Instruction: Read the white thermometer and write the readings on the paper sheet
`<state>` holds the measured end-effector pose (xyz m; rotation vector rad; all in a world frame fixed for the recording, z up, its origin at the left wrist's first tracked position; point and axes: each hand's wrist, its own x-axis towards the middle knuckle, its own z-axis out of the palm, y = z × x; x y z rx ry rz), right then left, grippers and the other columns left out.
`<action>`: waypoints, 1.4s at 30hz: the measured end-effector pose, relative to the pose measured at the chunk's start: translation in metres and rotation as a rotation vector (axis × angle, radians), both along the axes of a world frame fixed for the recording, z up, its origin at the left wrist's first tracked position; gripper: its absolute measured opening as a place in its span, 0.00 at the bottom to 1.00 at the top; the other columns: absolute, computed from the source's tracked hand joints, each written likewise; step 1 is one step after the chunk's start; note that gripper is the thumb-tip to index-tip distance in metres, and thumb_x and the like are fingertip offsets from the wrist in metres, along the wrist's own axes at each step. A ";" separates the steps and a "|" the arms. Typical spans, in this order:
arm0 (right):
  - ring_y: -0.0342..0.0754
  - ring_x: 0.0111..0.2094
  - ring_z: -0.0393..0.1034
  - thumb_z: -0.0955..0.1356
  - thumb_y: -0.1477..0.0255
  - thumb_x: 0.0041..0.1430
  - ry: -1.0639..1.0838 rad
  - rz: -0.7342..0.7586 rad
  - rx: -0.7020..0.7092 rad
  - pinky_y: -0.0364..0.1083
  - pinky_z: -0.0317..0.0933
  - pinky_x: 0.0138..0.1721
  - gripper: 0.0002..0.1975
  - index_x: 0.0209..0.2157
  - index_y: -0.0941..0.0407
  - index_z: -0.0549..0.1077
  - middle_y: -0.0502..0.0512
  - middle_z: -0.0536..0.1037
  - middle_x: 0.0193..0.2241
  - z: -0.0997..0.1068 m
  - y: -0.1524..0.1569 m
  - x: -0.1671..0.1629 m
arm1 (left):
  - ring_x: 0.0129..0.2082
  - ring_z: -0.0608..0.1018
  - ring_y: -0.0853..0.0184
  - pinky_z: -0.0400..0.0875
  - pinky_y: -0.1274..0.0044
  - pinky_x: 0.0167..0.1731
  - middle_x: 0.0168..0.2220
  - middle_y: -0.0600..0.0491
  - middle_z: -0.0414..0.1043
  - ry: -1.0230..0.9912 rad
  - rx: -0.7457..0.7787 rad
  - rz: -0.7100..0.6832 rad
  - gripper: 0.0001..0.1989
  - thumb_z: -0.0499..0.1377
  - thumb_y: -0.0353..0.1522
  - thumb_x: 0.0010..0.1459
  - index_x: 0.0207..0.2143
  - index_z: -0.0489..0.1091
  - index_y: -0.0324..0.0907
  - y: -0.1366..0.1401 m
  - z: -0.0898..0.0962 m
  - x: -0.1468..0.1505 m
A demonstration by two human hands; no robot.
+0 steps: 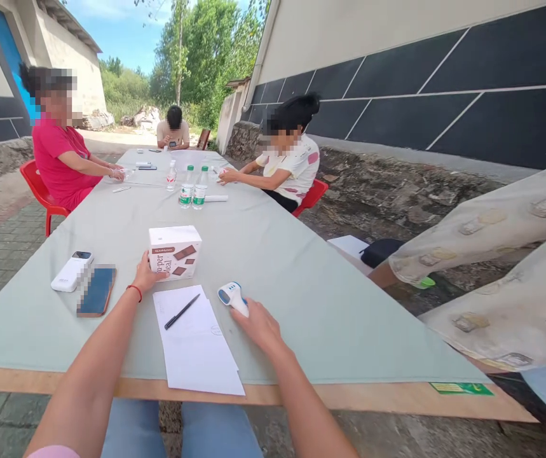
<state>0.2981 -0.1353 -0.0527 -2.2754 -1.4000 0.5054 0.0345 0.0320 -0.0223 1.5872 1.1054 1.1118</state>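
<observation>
My left hand (150, 273) grips the lower left side of a white box (177, 238) printed with brown chocolate pieces, which rests on the table. The fingers behind the box are hidden. My right hand (258, 323) is closed around the handle of a white and blue infrared thermometer (233, 297), lying low over the tabletop. Between my forearms are sheets of white paper (201, 350), with a black pen (182, 311) lying slantwise on top.
A white power bank (70, 272) and a dark blue phone (96, 291) lie at left. Water bottles (185, 187) stand farther back on the grey-green table (349, 337). People sit at both sides and the far end; patterned trousers (487, 254) show close at right.
</observation>
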 end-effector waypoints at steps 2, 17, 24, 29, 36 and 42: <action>0.51 0.33 0.68 0.65 0.63 0.56 0.217 -0.067 0.116 0.45 0.56 0.32 0.13 0.39 0.57 0.72 0.56 0.75 0.33 0.005 -0.003 -0.007 | 0.50 0.76 0.58 0.72 0.67 0.49 0.51 0.43 0.72 -0.063 -0.088 0.003 0.38 0.73 0.33 0.36 0.49 0.62 0.40 -0.003 0.006 0.002; 0.43 0.22 0.58 0.69 0.53 0.52 1.289 0.247 0.543 0.44 0.53 0.25 0.19 0.25 0.55 0.67 0.48 0.67 0.20 0.085 -0.042 -0.137 | 0.49 0.77 0.54 0.72 0.65 0.48 0.50 0.43 0.76 -0.327 -0.158 0.092 0.34 0.71 0.43 0.43 0.51 0.69 0.40 -0.111 0.018 -0.045; 0.41 0.20 0.57 0.70 0.51 0.51 1.292 0.193 0.507 0.43 0.52 0.24 0.21 0.25 0.55 0.65 0.46 0.66 0.18 0.073 -0.023 -0.165 | 0.47 0.78 0.53 0.74 0.67 0.45 0.47 0.44 0.77 -0.298 -0.170 0.194 0.33 0.71 0.45 0.41 0.48 0.72 0.39 -0.111 -0.003 -0.058; 0.42 0.21 0.57 0.69 0.52 0.53 1.194 0.161 0.496 0.43 0.53 0.24 0.21 0.23 0.55 0.65 0.47 0.66 0.18 0.063 -0.010 -0.172 | 0.45 0.79 0.55 0.75 0.67 0.44 0.44 0.46 0.79 -0.255 -0.158 0.148 0.31 0.70 0.44 0.43 0.49 0.71 0.40 -0.114 -0.002 -0.056; 0.43 0.21 0.58 0.69 0.52 0.53 1.082 0.147 0.497 0.43 0.54 0.24 0.20 0.23 0.54 0.66 0.46 0.67 0.17 0.052 -0.002 -0.170 | 0.46 0.79 0.56 0.74 0.68 0.46 0.45 0.48 0.78 -0.214 -0.136 0.159 0.30 0.70 0.42 0.43 0.49 0.72 0.42 -0.113 -0.005 -0.056; 0.42 0.21 0.58 0.68 0.54 0.55 1.074 0.148 0.462 0.43 0.54 0.25 0.18 0.24 0.55 0.67 0.46 0.67 0.17 0.048 0.000 -0.167 | 0.46 0.78 0.57 0.73 0.69 0.46 0.46 0.48 0.78 -0.219 -0.129 0.149 0.30 0.70 0.42 0.43 0.49 0.72 0.42 -0.113 -0.005 -0.056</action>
